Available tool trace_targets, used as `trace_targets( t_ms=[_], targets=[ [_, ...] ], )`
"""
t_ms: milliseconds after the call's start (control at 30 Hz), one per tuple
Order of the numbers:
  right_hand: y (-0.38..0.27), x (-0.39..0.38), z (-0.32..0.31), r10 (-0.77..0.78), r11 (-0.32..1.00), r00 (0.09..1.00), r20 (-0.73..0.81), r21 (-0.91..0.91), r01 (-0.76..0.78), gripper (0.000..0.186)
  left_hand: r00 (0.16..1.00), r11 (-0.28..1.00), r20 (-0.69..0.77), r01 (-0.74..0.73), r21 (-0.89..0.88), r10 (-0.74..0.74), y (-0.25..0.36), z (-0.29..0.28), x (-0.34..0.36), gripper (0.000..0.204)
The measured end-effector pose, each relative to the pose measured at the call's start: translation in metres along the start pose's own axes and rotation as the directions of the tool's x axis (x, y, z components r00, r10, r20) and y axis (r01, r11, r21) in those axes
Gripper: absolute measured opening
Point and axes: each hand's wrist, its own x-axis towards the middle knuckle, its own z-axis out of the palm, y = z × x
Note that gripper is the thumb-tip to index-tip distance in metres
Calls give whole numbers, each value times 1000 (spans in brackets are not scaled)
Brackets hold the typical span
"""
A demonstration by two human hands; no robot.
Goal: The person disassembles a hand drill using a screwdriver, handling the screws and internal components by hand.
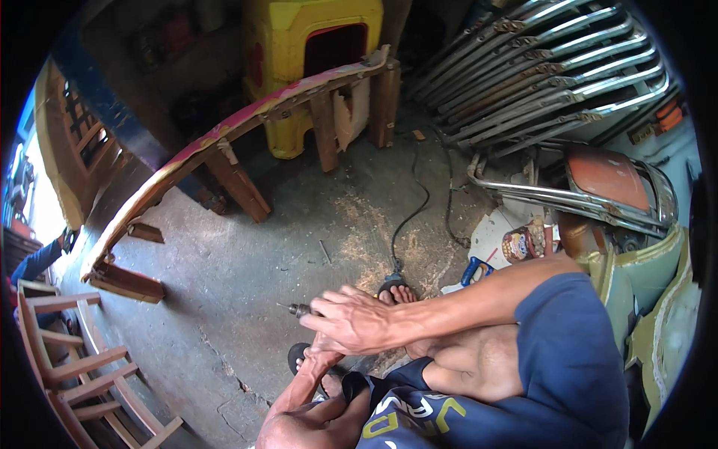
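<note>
Between my knees my right hand (351, 319) wraps over a power drill, whose dark metal chuck (299, 310) and thin bit point left. My left hand (321, 352) lies just under and against my right hand, its fingers mostly hidden by it. The drill's body is largely covered by my hands. A black cable (406, 233) runs across the concrete floor (247, 337) to a plug or coupler beside my sandalled foot (400, 293). Beyond, a curved wooden frame (194, 151) with short legs and a pink-and-cream top edge stands on the floor.
A yellow plastic stool (286, 30) stands behind the frame. Stacked metal chair frames (546, 75) and a folded chair (606, 177) are at right, with a blue-handled saw (475, 271) and green panels (651, 277) below. Wooden frames (90, 359) lie at left, near another person's blue-clad limb (41, 258).
</note>
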Motion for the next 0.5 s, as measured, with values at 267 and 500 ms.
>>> trace_targets(
  t_ms=[267,500],
  targets=[
    [14,20,66,-183,981,881,-436,-134,137,35,998,999,-36,49,-5,-49,19,0,-25,41],
    [22,10,61,-220,975,838,-500,-146,169,39,995,996,-30,93,-15,-94,34,-2,-58,40]
  ],
)
